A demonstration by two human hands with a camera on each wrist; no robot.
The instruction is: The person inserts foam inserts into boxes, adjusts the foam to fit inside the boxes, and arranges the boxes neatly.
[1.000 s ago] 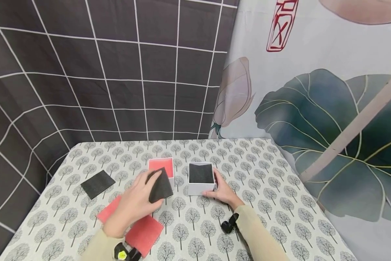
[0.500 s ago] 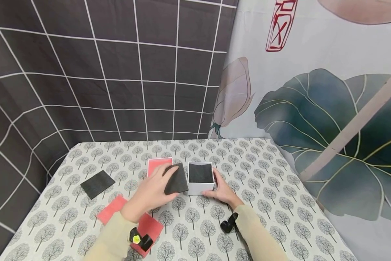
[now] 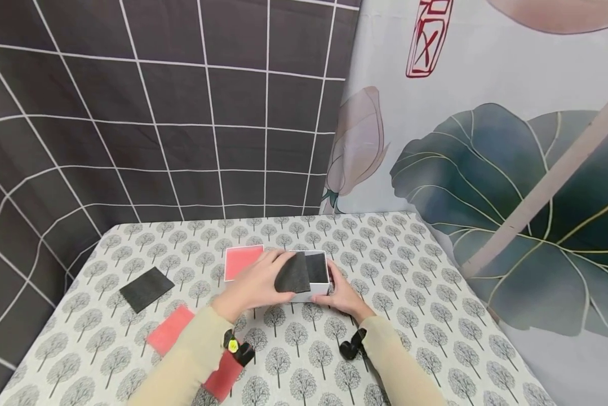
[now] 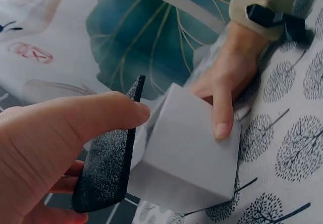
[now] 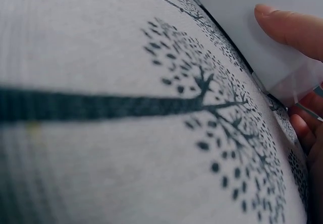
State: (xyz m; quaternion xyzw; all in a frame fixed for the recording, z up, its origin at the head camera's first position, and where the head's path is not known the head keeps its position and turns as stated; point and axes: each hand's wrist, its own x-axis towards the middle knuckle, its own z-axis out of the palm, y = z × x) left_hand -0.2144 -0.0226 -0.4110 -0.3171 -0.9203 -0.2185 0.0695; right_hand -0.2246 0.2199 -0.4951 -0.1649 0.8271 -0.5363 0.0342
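Note:
In the head view my left hand [image 3: 257,285] pinches a thin black square pad [image 3: 294,273] over the left part of a white open-topped box [image 3: 320,290]. The left wrist view shows this pad [image 4: 108,158] on edge between thumb and fingers, close beside the box [image 4: 189,143]. Black material [image 3: 316,268] fills the visible part of the box's inside. My right hand [image 3: 345,294] grips the box's right side, its thumb on the near wall. In the right wrist view that thumb [image 5: 290,30] lies against the white wall. The pad and left hand cover the box's left side.
Left of the box stands another white box [image 3: 226,265] with red inside. A second black square [image 3: 146,288] lies at the table's left. Red squares [image 3: 171,328] lie under and beside my left forearm. Tree-patterned cloth [image 3: 293,349] covers the table, with curtains behind.
My left hand has carried the black pad rightward, from in front of the red-lined box to over the white box. The right hand keeps its grip. The view has shifted slightly.

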